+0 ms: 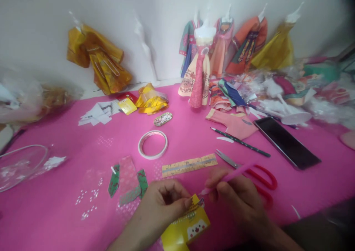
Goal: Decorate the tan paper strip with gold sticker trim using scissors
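Note:
My left hand [163, 203] is closed, thumb and fingers pinching the top edge of a yellow sticker card [185, 227] at the table's near edge. My right hand [238, 199] is closed round a thin pink stick tool [235, 174], whose tip [203, 192] points at the card's upper corner. A row of tiny beads runs along the card's top. Red-handled scissors [257, 175] lie just behind my right hand. A patterned paper strip [189, 165] lies just beyond both hands.
On the pink table [69, 206]: a tape roll [152, 144], green-and-pink paper pieces [127, 179], a dark pencil [240, 142], a black phone [287, 142], a clear dish [19, 166], small gems [88, 199]. Paper-dressed dolls [198, 70] stand along the wall.

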Demonstrator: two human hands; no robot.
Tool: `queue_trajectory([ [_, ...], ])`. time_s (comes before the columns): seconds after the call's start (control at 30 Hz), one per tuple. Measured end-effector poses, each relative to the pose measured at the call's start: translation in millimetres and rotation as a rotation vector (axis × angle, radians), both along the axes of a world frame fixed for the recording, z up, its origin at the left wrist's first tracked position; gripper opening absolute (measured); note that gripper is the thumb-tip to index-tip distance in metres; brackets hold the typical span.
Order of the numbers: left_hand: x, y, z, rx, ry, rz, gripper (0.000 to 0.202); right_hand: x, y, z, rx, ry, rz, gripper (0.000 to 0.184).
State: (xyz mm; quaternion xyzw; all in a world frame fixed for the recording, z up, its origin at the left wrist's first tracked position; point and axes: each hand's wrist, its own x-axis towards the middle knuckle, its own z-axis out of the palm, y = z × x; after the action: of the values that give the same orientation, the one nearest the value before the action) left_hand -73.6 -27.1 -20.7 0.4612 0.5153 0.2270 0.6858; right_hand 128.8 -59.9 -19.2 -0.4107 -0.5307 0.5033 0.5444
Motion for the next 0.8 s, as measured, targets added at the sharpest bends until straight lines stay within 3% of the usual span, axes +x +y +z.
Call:
queue_trajectory([
  [0.2, -0.9, -1.2, 0.8, -0.024, 0.002, -0.017, 0.031, 1.6, 4.5, -0.6, 0.118, -0.216, 0.128, 0.02],
  [0.47, -0.5, -0.7, 0.5, -0.02, 0.02, -0.007, 0.027, -0.3, 4.3, -8.7, 0.276, -0.234, 0.12, 0.024],
  [0.8, -0.2, -1.8, 4.6, -0.01, 0.019, -0.038, 0.023, -3.9, 6.3, -3.3, 0.367, -0.378, 0.084, 0.021],
])
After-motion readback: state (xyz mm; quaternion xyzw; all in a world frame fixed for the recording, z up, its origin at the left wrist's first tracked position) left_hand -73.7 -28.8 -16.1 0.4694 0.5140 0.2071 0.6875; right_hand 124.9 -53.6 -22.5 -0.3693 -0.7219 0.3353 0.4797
